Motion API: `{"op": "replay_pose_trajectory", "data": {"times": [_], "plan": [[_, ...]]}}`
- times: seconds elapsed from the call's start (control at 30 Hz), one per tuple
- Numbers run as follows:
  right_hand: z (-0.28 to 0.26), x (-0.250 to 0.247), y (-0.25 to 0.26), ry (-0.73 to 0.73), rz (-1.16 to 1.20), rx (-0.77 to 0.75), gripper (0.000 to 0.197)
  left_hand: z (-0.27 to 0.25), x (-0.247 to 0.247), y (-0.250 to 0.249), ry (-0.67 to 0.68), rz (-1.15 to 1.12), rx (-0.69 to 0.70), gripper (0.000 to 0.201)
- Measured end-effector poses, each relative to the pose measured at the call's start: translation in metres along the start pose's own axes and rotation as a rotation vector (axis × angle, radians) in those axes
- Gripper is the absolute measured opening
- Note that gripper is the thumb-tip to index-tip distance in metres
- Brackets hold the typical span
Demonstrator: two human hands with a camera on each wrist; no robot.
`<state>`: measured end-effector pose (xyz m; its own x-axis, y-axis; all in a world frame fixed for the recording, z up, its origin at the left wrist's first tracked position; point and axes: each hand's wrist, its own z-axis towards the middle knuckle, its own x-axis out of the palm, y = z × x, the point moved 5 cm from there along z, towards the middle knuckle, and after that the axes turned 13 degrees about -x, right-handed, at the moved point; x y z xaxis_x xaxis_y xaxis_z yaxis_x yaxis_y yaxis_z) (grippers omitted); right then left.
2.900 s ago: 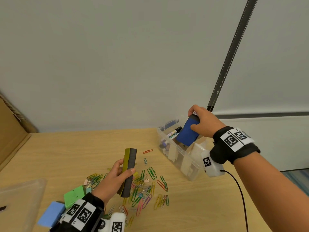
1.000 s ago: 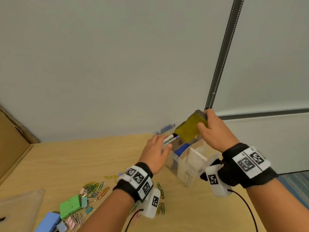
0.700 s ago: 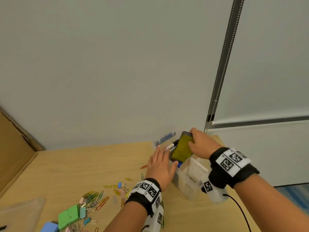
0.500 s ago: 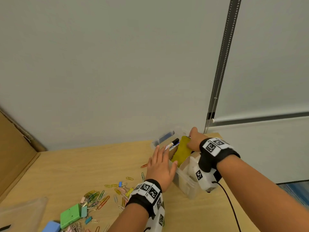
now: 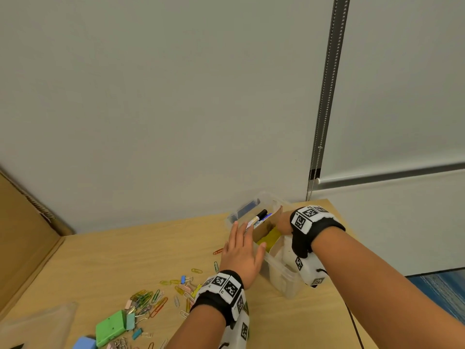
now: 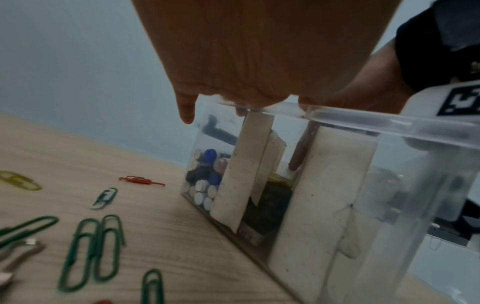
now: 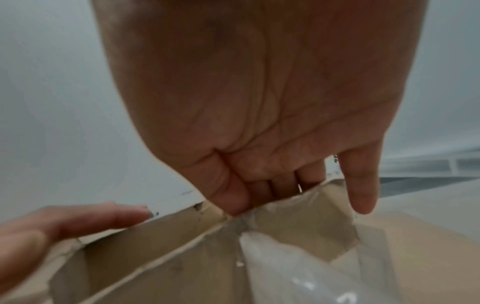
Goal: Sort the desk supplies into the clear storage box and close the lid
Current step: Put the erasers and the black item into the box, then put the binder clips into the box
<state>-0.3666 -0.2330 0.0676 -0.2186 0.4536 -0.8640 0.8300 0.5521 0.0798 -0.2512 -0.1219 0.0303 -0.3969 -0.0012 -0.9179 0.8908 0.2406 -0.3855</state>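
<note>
The clear storage box [image 5: 284, 280] stands at the desk's back right, lid off. My left hand [image 5: 241, 250] lies flat with straight fingers on its left rim. My right hand [image 5: 283, 221] reaches down into the middle compartment, and the fingertips are hidden behind a cardboard divider [image 7: 298, 216]. The yellow and black eraser [image 5: 270, 236] sits in that compartment under the hand. Through the box wall [image 6: 389, 185], one straight right finger [image 6: 298, 152] points down just above the eraser [image 6: 278, 178]. A black-capped marker [image 5: 257, 219] sticks out of the far compartment.
Coloured paper clips [image 5: 151, 298] lie scattered left of the box, with a green block [image 5: 110, 326] and a blue block [image 5: 84, 343] nearer the front. The clear lid [image 5: 37, 323] lies at the front left. Cardboard [image 5: 22, 235] leans at the left edge.
The eraser passed from my left hand to my right, which lowered it into the box. My left hand moved to the box rim and stays there.
</note>
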Motion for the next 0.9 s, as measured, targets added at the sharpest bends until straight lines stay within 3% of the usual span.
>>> {"op": "replay_pose_trajectory", "data": {"times": [0.13,0.33,0.43,0.57,0.73,0.8,0.9], "plan": [[-0.021,-0.003,0.014,-0.072,0.094,-0.012,0.033,-0.003,-0.002,0.000,0.010,0.007,0.025,0.072],[-0.062,-0.001,0.023,-0.276,0.240,0.019,0.034,-0.003,-0.013,0.004,0.074,0.049,0.114,0.064],[-0.082,0.002,0.040,-0.309,0.307,0.033,0.036,-0.023,-0.031,0.026,0.078,-0.019,0.145,0.058],[-0.094,0.015,0.053,-0.482,0.340,0.085,0.038,-0.065,-0.068,0.097,0.047,-0.049,0.125,0.050],[-0.105,0.045,0.096,-0.866,0.055,0.017,0.036,-0.100,-0.107,0.234,-0.034,0.056,-0.067,0.038],[-0.102,0.056,0.130,-0.924,0.015,-0.070,0.035,-0.110,-0.113,0.284,-0.001,0.099,-0.192,0.039],[-0.085,0.074,0.191,-0.890,-0.038,-0.186,0.034,-0.122,-0.108,0.341,0.129,0.126,-0.342,0.045]]}}
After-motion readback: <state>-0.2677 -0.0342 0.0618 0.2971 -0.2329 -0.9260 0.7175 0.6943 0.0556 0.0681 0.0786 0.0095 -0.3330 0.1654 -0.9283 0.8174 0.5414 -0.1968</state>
